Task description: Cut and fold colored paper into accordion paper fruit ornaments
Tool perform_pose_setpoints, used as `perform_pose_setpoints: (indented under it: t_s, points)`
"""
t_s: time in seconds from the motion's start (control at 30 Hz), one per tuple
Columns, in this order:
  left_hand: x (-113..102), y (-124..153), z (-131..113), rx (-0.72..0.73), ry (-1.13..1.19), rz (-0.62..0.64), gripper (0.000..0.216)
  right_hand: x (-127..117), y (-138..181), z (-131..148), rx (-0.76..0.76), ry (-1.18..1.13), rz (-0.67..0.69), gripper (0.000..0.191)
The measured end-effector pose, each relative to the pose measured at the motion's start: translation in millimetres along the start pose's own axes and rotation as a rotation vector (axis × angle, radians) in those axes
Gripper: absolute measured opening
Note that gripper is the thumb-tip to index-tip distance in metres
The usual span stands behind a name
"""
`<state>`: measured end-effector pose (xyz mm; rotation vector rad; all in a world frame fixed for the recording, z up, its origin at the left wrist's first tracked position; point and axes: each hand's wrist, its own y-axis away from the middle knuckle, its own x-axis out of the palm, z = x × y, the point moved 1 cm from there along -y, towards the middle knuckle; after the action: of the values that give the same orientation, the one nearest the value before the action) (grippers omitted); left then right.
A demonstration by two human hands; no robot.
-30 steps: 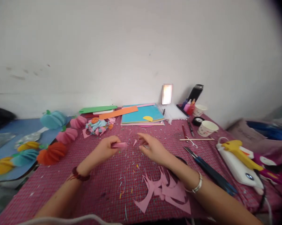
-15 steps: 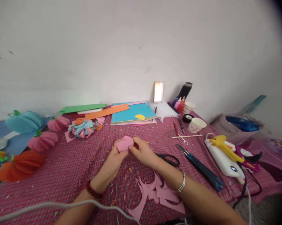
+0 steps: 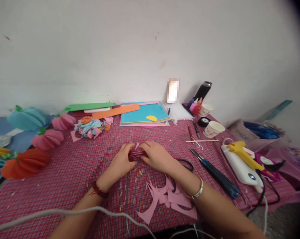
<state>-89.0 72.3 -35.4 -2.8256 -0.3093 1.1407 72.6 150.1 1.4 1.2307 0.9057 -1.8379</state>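
1. We see the folded pink paper (image 3: 137, 154) lying low on the worktop (image 3: 65, 172). It is in front of the stack of coloured sheets (image 3: 145, 116), on the side nearer to us and well apart from the stack.
2. The left hand (image 3: 122, 162) has the left end of the paper and the right hand (image 3: 156, 155) has the right end. Both grips are closed on it, with the fingers bent over the top, so the paper shows only as a thin dark-pink band between the two hands.
3. We judge that the step in hand is to press the folded layers together against the worktop. The fingers cover most of the paper, so we cannot tell if the aim is a sharper crease or only even edges.
4. The pink offcuts (image 3: 169, 199) lie much nearer to us than the stack, beside the right forearm. The scissors (image 3: 186, 163) lie in front of the stack and a little to its right, partly hidden behind the right wrist. The glue gun (image 3: 242, 153) lies far to the right of the stack.
5. In our opinion, the next move calls for one grip to stay firm on the layers while the other opens, because thin folded sheets slide apart easily. The tools are on the right side of the stack, so they are nearer to the right hand.
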Motion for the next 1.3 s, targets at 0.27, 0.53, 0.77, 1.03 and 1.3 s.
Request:
perform_pose_setpoints:
  t_s: [0.27, 0.53, 0.77, 1.03, 1.3]
  points:
    - [5.5, -5.7, -2.7, 0.043, 0.021, -0.059, 0.008, 8.1, 2.2, -12.8, 0.062, -0.146, 0.025, 0.006]
    - [4.2, -6.6, -4.7, 0.022, 0.048, 0.020, 0.024, 15.2, -1.5, -18.4, 0.124, -0.170, -0.027, 0.016]
    - [11.5, -2.9, -11.2, 0.047, -0.126, 0.010, 0.017, 17.1, -1.5, -11.8, 0.133, -0.092, 0.027, 0.016]
    - [-3.0, -1.9, -27.2, -0.106, 0.320, -0.133, 0.004, 9.9, -0.1, -12.9, 0.200, -0.543, 0.050, 0.005]
    - [-2.9, 1.6, -36.5, -0.390, 1.159, 0.051, 0.040, 16.2, 3.5, -5.0, 0.293, -1.595, 0.210, 0.024]
